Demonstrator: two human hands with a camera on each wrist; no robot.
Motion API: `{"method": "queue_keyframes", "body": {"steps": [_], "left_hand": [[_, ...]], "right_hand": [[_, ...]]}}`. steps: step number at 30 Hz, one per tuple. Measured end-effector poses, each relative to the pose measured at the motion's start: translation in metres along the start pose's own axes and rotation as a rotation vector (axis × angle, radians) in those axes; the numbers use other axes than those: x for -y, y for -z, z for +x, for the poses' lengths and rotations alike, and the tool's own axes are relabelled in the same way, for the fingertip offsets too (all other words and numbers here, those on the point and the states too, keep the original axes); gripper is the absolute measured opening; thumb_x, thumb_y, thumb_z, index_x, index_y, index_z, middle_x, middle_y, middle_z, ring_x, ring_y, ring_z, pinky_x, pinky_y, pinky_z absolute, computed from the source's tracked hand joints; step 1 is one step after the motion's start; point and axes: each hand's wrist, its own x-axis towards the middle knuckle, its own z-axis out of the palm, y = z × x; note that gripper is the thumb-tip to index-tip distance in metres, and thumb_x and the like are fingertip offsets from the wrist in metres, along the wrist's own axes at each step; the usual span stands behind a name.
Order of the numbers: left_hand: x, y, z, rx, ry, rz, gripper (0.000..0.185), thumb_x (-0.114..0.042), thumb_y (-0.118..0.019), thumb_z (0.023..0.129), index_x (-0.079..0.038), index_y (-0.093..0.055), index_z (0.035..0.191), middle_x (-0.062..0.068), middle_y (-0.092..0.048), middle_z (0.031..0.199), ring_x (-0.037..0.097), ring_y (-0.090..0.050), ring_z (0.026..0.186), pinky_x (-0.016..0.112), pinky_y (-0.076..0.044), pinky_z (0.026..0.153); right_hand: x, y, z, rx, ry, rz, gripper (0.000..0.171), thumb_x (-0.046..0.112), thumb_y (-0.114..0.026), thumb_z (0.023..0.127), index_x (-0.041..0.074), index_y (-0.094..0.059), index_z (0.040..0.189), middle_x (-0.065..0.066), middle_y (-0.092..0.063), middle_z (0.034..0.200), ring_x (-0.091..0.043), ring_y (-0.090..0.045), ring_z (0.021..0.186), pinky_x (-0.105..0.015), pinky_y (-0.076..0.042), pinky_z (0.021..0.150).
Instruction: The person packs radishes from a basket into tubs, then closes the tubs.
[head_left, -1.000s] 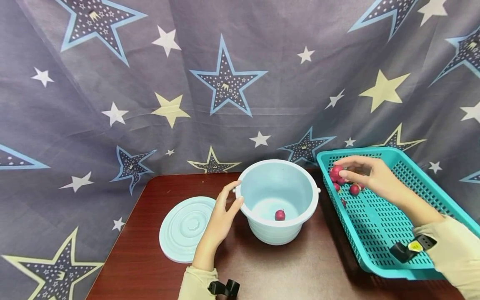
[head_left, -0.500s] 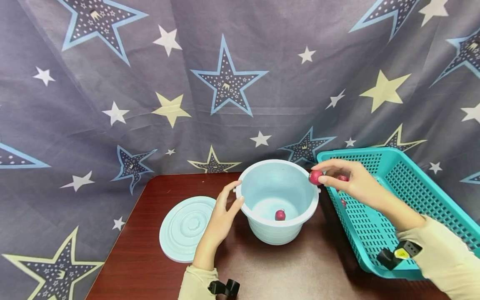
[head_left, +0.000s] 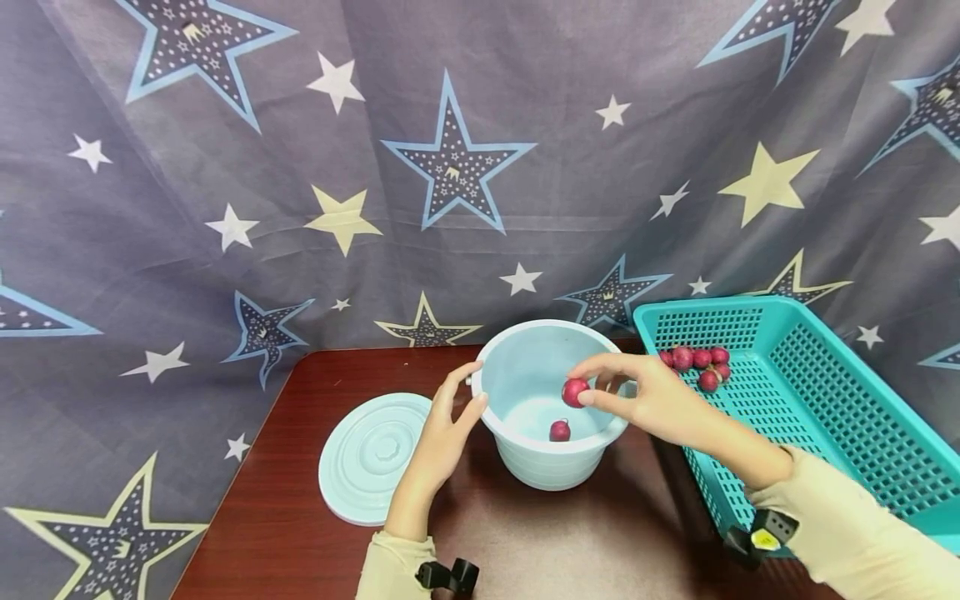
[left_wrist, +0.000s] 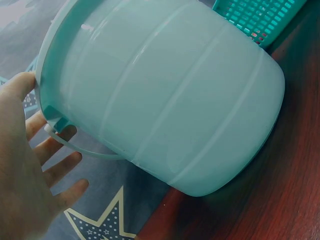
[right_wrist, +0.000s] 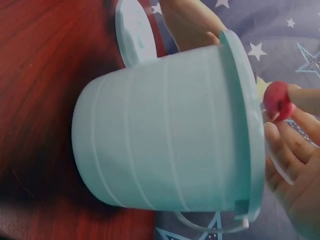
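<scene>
Left hand [head_left: 438, 437] lies flat-fingered against the pale blue bucket [head_left: 555, 408] rim to steady it, right hand [head_left: 645, 400] pinches a red radish [head_left: 575, 392] over its opening.

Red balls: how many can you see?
7, perhaps more hidden: one in the right hand over the bucket, one on the bucket's floor, five clustered in the basket.

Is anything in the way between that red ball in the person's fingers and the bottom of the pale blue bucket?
Nothing visible blocks it. The right hand pinches the red ball above the open bucket. Its lid lies on the table beside it. One ball already sits inside, leaving bare floor around it.
</scene>
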Motion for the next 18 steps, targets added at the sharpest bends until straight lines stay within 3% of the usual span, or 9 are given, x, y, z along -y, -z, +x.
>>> {"method": "queue_keyframes", "body": {"steps": [8,13,18], "left_hand": [[0.001,-0.001,0.001,0.005,-0.009,-0.009,0.045,-0.029,-0.057,0.101,-0.022,-0.048,0.144,0.003,-0.044,0.146,0.023,-0.049,0.121,0.052,-0.038,0.103],[0.001,-0.001,0.002,0.009,-0.012,-0.016,0.044,-0.028,-0.057,0.101,-0.021,-0.048,0.144,0.003,-0.044,0.146,0.023,-0.049,0.122,0.053,-0.037,0.104],[-0.001,-0.001,0.001,0.008,-0.001,-0.021,0.045,-0.028,-0.057,0.101,-0.022,-0.048,0.144,0.004,-0.043,0.147,0.025,-0.049,0.123,0.053,-0.037,0.104]], "right_hand": [[-0.003,-0.014,0.002,0.064,0.007,-0.068,0.020,0.025,-0.076,0.089,0.025,-0.073,0.108,0.019,-0.067,0.092,-0.009,-0.058,0.084,-0.030,-0.049,0.075],[-0.005,-0.017,0.001,0.102,-0.011,-0.130,0.021,0.024,-0.076,0.089,0.022,-0.073,0.110,0.016,-0.064,0.093,-0.013,-0.056,0.082,-0.028,-0.047,0.067],[-0.005,-0.019,0.001,0.096,0.019,-0.178,0.021,0.023,-0.076,0.089,0.022,-0.074,0.110,0.014,-0.063,0.098,-0.013,-0.054,0.085,-0.027,-0.047,0.069]]}}
